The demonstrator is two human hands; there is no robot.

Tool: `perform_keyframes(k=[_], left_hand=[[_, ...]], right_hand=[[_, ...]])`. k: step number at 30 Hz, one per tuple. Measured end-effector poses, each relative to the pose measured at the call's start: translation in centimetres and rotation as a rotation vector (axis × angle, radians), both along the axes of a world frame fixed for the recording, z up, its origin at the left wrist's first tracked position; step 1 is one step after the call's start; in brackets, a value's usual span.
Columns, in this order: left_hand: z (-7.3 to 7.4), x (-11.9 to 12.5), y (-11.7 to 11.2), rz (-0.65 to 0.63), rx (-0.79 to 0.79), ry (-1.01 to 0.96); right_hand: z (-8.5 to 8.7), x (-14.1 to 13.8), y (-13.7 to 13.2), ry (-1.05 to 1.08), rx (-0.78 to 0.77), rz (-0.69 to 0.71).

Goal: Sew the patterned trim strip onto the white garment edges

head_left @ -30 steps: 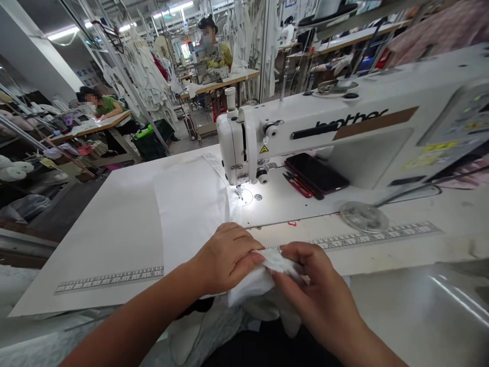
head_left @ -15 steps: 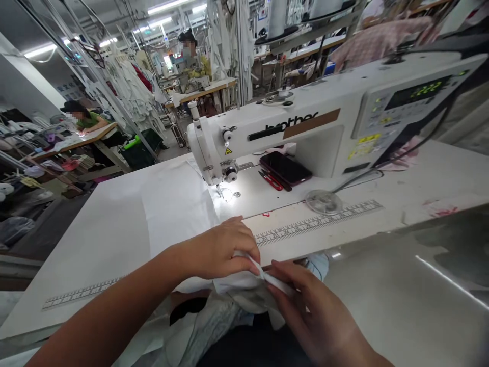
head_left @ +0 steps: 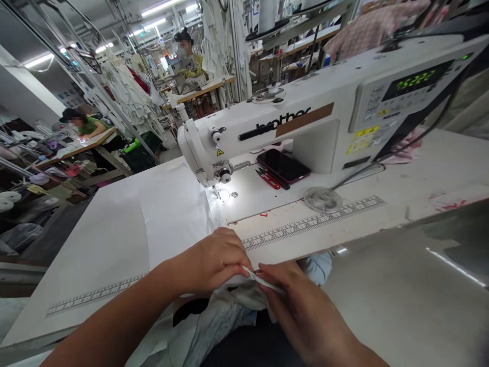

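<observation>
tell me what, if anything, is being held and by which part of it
The left hand and right hand pinch white cloth by a narrow strip, close together; whether that strip is a fold or a hem cannot be told.

Your white fabric edge (head_left: 265,282) now shows slimmer.
Your bare left hand (head_left: 214,259) and bare right hand (head_left: 307,303) have drawn closer together.

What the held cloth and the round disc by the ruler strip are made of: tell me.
Held cloth: apparently fabric, matte, as it folds softly without shine; fibre unclear.
Round disc: probably clear plastic, smooth, since it looks see-through with highlights.
</observation>
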State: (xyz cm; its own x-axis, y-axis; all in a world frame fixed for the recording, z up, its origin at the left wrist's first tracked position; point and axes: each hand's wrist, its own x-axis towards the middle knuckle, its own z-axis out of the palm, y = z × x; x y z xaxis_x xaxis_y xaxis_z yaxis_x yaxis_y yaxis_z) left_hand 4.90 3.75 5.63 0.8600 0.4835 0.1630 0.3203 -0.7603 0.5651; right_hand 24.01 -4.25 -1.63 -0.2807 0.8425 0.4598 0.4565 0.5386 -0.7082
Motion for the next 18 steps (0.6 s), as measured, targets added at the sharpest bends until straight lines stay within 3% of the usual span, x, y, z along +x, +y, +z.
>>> perform_keyframes(k=[3,6,10,12,18], left_hand=[[-0.1,-0.5,0.2,-0.014,-0.013,-0.012],[-0.2,-1.0,0.6,0.057,0.005,-0.042],[0.0,-1.2,0.6,0.073,0.039,-0.012],[0.1,-1.2,0.4,0.049,0.043,0.003],[-1.0,-1.6,0.4,0.068,-0.016,-0.172]], right_hand=[[0.0,-0.1,-0.3,0.053,0.009,0.027],[-0.4,-0.2,-0.7,0.111,0.004,0.035],[-0.4,0.3,-0.6,0.182,-0.266,0.111],[0.0,0.7,0.4,0.148,-0.296,0.173],[1.4,0.8,4.5,-0.282,0.373,0.329]])
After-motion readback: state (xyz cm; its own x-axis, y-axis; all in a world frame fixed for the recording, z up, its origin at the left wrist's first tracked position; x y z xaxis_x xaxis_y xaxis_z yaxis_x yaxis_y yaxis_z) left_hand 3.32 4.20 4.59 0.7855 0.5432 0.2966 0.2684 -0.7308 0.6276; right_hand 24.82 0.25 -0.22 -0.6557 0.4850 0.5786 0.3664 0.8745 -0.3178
